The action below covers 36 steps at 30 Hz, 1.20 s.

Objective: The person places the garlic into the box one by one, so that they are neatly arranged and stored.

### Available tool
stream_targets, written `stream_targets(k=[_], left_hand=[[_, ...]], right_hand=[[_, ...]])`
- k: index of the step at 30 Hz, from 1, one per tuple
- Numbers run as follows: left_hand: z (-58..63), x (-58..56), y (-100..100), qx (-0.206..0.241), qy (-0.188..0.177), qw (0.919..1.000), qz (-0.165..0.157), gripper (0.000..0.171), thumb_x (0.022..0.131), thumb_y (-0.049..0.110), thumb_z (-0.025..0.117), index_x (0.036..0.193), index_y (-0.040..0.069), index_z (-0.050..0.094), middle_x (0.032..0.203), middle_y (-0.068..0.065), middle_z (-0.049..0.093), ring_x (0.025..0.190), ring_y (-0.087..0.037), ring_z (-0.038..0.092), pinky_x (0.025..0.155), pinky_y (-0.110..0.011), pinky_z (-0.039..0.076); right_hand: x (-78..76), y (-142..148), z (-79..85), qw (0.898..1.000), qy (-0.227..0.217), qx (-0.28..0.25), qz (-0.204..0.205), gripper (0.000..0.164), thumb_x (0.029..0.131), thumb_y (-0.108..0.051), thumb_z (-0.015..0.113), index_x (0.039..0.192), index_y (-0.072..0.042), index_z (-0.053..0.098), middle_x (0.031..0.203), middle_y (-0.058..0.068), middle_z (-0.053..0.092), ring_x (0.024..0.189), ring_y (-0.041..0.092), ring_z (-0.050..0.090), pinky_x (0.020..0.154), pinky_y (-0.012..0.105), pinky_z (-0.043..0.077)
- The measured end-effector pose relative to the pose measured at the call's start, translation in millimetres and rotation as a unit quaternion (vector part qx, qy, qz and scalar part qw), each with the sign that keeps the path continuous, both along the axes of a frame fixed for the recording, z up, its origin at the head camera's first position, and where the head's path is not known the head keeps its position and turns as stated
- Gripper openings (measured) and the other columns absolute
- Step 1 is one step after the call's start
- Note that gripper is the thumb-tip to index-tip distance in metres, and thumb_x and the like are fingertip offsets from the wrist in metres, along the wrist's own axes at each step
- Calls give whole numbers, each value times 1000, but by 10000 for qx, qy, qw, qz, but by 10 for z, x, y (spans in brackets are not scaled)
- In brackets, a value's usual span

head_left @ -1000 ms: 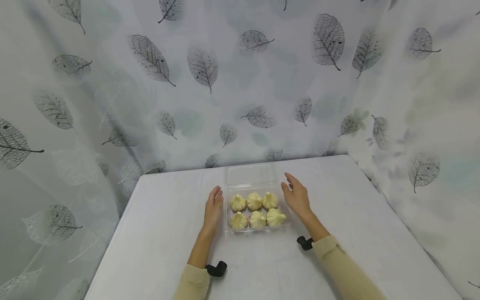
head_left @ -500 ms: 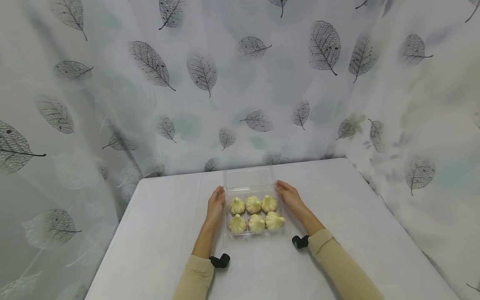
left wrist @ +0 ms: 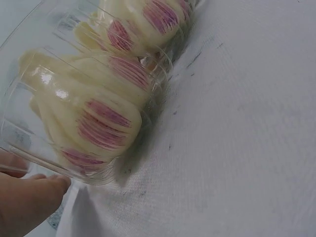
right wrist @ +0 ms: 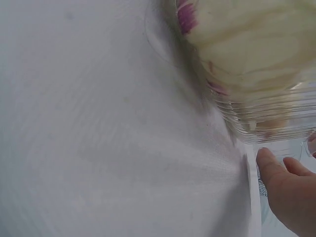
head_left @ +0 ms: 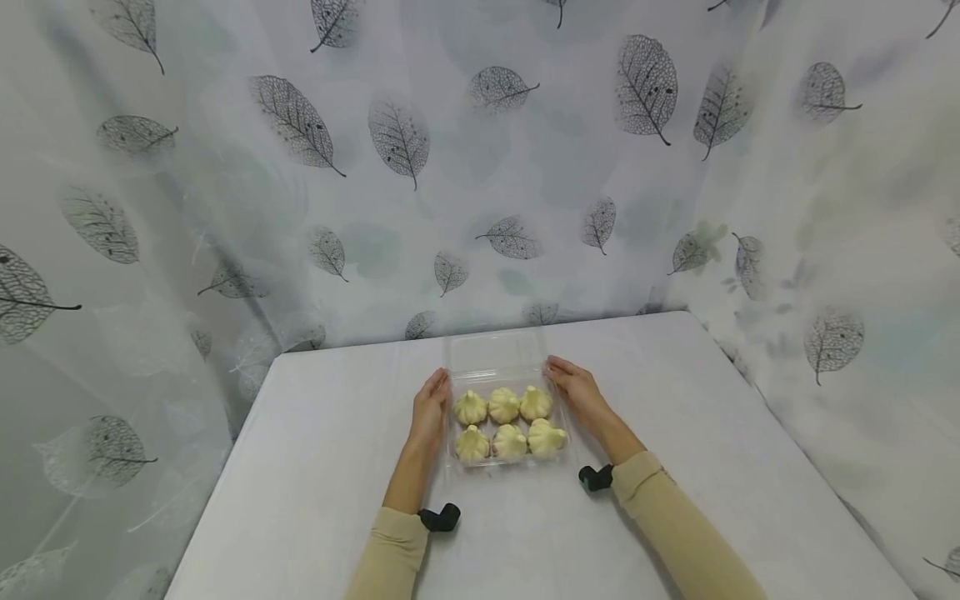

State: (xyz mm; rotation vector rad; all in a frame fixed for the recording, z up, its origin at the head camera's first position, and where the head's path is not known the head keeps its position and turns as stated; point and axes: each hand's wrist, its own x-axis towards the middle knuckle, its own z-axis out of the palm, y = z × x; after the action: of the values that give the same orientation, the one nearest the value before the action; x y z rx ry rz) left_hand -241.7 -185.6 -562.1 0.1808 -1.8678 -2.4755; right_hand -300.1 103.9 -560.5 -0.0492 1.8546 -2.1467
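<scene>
A clear plastic clamshell box (head_left: 448, 433) lies on the table with its lid (head_left: 495, 352) folded open toward the back. Several pale garlic bulbs (head_left: 504, 405) sit inside in two rows; purple streaks show on the bulbs (left wrist: 106, 123) in the left wrist view. My left hand (head_left: 430, 408) holds the box's left side near the hinge, with digits on both sides of the plastic. At the opposite back corner, my right hand (head_left: 581, 396) holds the right edge beside the lid. The plastic partly blurs the fingertips in both wrist views.
A white cloth covers the table (head_left: 330, 467). Behind it and along both sides hangs a pale curtain (head_left: 450, 183) printed with grey leaves. A small black wrist camera (head_left: 440, 517) sits on the left wrist, another black camera (head_left: 596, 477) on the right.
Both hands have come inward to the box, the right one moving left and the left one slightly right. The box and garlic bulbs have stayed in place on the table.
</scene>
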Motion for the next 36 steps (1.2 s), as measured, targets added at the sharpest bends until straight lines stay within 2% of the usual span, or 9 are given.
stream_targets(k=[11,22,31,36], left_hand=[[12,-33,-15,355,204,9991,115,50,113,4,34,161,-7,25,169,-24,22,158,-34,21,131,-40,16],[-6,-23,17,494,318,9981,162,51,113,4,35,162,-5,25,171,-20,20,160,-30,18,131,-37,16],[-4,-29,53,607,361,9966,414,49,111,-1,39,159,-6,31,168,-24,27,157,-32,27,130,-36,22],[-5,-28,68,834,401,9946,467,49,110,-3,38,158,-8,31,167,-26,27,156,-33,29,129,-35,23]], right_hand=[[-19,-25,27,9993,-49,-360,-45,55,112,-7,45,163,1,27,169,18,27,156,27,28,129,36,23],[14,-1,14,9988,-80,-413,-257,53,110,-8,49,161,-4,36,165,15,38,152,25,36,128,37,27],[40,-6,34,9966,3,-691,-457,53,108,-1,51,159,-2,38,160,19,45,148,29,43,124,35,35],[42,-3,20,9943,51,-927,-520,54,107,2,51,159,0,37,160,24,43,148,31,43,122,32,38]])
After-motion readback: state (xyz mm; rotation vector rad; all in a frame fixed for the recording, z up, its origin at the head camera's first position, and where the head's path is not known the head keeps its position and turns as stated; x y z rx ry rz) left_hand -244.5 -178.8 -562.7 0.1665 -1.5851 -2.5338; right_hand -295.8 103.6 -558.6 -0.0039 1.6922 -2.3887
